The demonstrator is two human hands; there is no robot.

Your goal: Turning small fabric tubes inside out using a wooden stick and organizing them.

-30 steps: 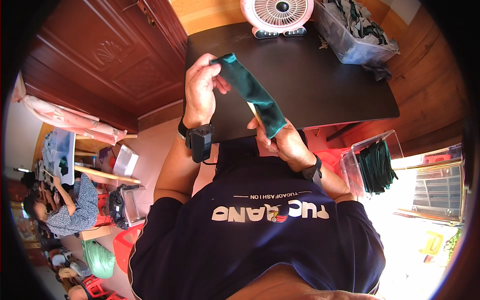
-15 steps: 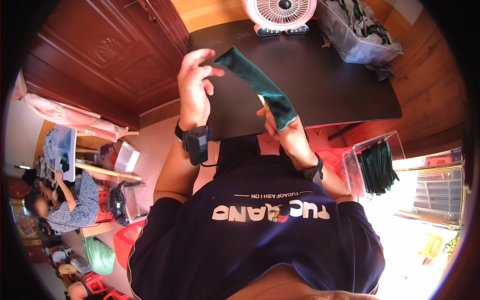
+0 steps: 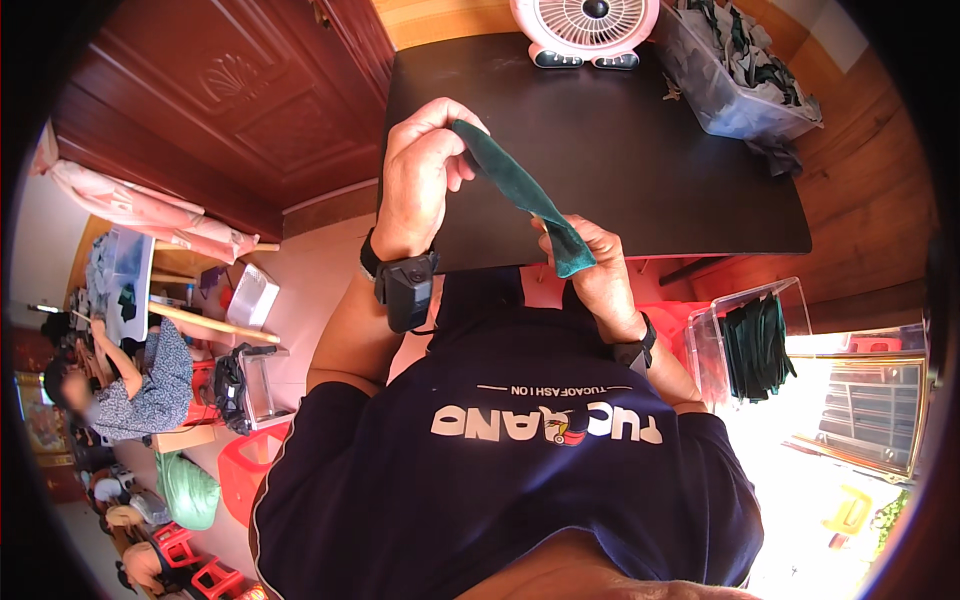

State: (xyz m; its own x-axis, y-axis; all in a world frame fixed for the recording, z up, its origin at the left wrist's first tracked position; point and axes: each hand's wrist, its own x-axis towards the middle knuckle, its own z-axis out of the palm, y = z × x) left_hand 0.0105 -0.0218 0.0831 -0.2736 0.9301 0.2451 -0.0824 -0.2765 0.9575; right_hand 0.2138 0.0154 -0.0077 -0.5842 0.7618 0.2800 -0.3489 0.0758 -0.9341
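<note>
Both hands are stretching a dark green fabric strip (image 3: 525, 195) above the black table (image 3: 640, 170).

The left hand (image 3: 420, 170), now raised higher, is pinching one end; the right hand (image 3: 590, 265) is gripping the other, pulling it taut, in front of the pink fan (image 3: 585, 30).

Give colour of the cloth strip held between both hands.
Dark green, plain, no pattern; the cloth strip shows best in the head view.

Fan (image 3: 585, 28) at table's (image 3: 640, 170) far edge, bin (image 3: 735, 75) right, cloth strip (image 3: 525, 195) between hands.
</note>
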